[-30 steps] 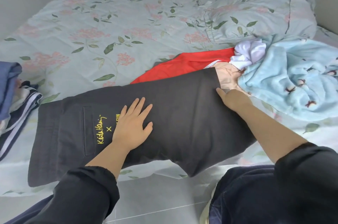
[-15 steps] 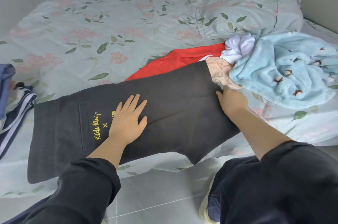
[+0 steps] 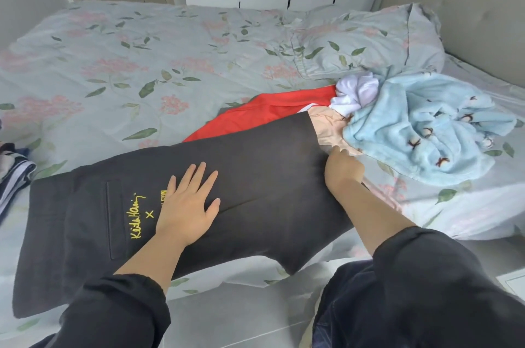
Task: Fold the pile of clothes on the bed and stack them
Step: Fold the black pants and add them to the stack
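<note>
The black trousers [image 3: 255,191] lie flat along the near edge of the bed [image 3: 142,63], laid out for folding. The left hand [image 3: 184,205] presses on them with its grip wide and fingers spread, probably to pin the cloth. The right hand [image 3: 343,168] meets the far hem. I cannot tell whether its grip pinches the hem or only touches it. Just beyond lies the unfolded pile: a red garment [image 3: 255,117], a peach one [image 3: 326,126] and a blue fleece [image 3: 426,131]. Folded clothes [image 3: 14,174] sit at the left.
</note>
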`<state>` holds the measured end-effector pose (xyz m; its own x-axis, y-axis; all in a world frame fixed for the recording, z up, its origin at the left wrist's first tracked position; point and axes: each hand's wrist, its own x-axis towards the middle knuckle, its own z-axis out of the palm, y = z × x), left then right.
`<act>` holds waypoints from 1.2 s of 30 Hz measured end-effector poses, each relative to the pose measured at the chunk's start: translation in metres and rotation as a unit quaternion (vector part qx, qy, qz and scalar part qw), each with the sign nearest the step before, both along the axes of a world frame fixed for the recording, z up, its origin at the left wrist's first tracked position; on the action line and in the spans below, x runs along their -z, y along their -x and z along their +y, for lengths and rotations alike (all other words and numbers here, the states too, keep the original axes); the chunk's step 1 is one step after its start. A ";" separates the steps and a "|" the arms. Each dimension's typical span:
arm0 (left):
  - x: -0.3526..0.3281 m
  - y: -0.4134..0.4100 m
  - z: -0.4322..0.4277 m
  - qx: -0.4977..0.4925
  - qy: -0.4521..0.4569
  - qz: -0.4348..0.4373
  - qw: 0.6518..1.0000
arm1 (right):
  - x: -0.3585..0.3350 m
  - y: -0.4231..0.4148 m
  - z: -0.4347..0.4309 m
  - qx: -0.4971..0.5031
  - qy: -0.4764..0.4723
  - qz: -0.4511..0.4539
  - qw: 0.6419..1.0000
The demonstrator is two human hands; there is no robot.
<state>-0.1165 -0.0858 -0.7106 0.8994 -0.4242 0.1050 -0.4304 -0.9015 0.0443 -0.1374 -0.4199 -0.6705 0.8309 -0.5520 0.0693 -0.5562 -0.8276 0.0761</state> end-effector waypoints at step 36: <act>0.001 0.000 0.001 0.008 0.048 0.012 0.999 | -0.030 -0.111 -0.017 -0.043 -0.045 -0.132 0.989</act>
